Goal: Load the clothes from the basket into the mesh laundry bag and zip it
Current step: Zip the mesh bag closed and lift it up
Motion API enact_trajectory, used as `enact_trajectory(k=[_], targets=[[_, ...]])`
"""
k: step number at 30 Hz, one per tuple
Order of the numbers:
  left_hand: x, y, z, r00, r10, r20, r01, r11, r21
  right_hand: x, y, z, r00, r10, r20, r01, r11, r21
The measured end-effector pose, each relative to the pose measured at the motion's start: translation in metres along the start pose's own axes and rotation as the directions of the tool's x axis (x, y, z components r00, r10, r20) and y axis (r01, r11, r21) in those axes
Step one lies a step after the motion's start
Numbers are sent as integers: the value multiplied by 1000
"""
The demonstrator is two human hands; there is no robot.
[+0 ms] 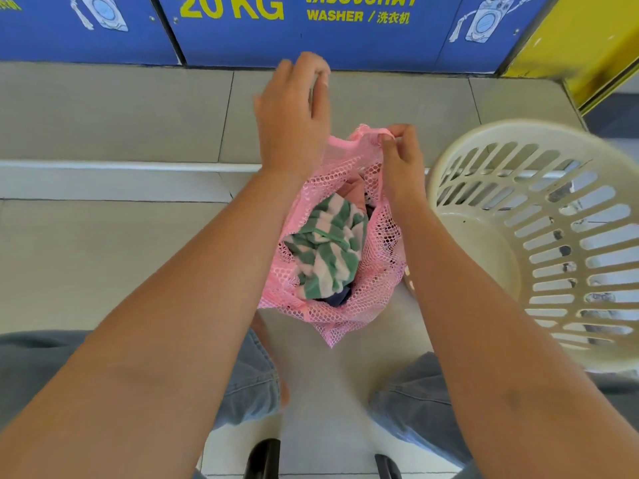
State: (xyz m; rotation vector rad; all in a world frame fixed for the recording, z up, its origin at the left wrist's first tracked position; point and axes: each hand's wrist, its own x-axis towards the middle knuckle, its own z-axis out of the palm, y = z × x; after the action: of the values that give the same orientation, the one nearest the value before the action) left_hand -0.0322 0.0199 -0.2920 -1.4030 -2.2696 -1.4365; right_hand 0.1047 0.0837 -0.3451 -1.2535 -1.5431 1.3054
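A pink mesh laundry bag (377, 288) hangs in front of me above the tiled floor, its mouth gaping. Inside it lie a green-and-white striped garment (326, 250), a pink piece and something dark blue. My right hand (401, 160) pinches the bag's top hem at the far right of the opening. My left hand (294, 122) is raised above the bag's far left edge, fingers loosely curled; whether it holds the hem or a zip pull is hidden by the hand. The cream slotted laundry basket (539, 236) lies tipped on its side to the right, with nothing inside.
Blue washer panels (345, 32) marked "20 KG WASHER" stand ahead on a raised tiled step (121, 167). A yellow panel (584, 46) is at the upper right. My knees in blue jeans (422, 406) and black shoe tips are below.
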Motion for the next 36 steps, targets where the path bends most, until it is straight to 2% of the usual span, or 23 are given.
enact_trajectory(k=[1, 2, 3, 4, 5, 6, 7, 11, 14, 18, 20, 22, 24, 27, 32, 36], targets=[[13, -2, 12, 992, -52, 119, 54, 998, -12, 1, 1, -1, 1000, -12, 8, 12, 1000, 12], [23, -6, 24, 947, -121, 297, 129, 992, -6, 3, 3, -2, 1000, -20, 14, 20, 1000, 21], [28, -6, 33, 843, -199, 500, 203, 978, 46, 4, 3, -4, 1000, -17, 20, 16, 1000, 24], [30, -7, 39, 688, -279, 670, 267, 956, 124, 5, 4, -5, 1000, -16, 27, 15, 999, 30], [28, -6, 41, 556, -325, 765, 290, 938, 188, 7, 5, -6, 999, -15, 31, 14, 999, 29], [25, -8, 44, 488, -339, 804, 294, 932, 214, 9, 6, -7, 999, -17, 34, 16, 1000, 23], [22, -10, 45, 463, -351, 814, 322, 922, 215, 10, 8, -7, 999, -20, 33, 20, 1000, 14], [12, -14, 40, 461, -385, 799, 488, 862, 134, 10, 9, -6, 1000, -3, 11, 3, 999, -37], [7, -16, 35, 495, -361, 790, 560, 828, 28, 7, 7, -5, 1000, 6, -13, -7, 993, -122], [6, -18, 30, 562, -362, 744, 576, 816, -38, -1, 7, -9, 999, 16, 31, -1, 903, -430], [7, -17, 27, 598, -336, 728, 548, 834, -65, -7, 4, -10, 994, -103, 28, 104, 877, -468], [8, -17, 25, 632, -306, 712, 503, 861, -77, -12, -4, -10, 965, -259, -30, 222, 875, -431], [8, -13, 23, 647, -281, 708, 468, 880, -78, -13, -14, -7, 959, -284, -7, 261, 892, -370], [6, -8, 19, 633, -289, 718, 517, 848, -115, -11, -26, -2, 972, -187, 141, 224, 918, -326], [0, -8, 10, 525, -342, 779, 689, 708, -154, -10, -26, -6, 961, -120, 249, 191, 939, -286], [-3, -12, 6, 512, -318, 798, 673, 726, -143, -13, -26, -9, 955, -123, 270, 209, 925, -317]])
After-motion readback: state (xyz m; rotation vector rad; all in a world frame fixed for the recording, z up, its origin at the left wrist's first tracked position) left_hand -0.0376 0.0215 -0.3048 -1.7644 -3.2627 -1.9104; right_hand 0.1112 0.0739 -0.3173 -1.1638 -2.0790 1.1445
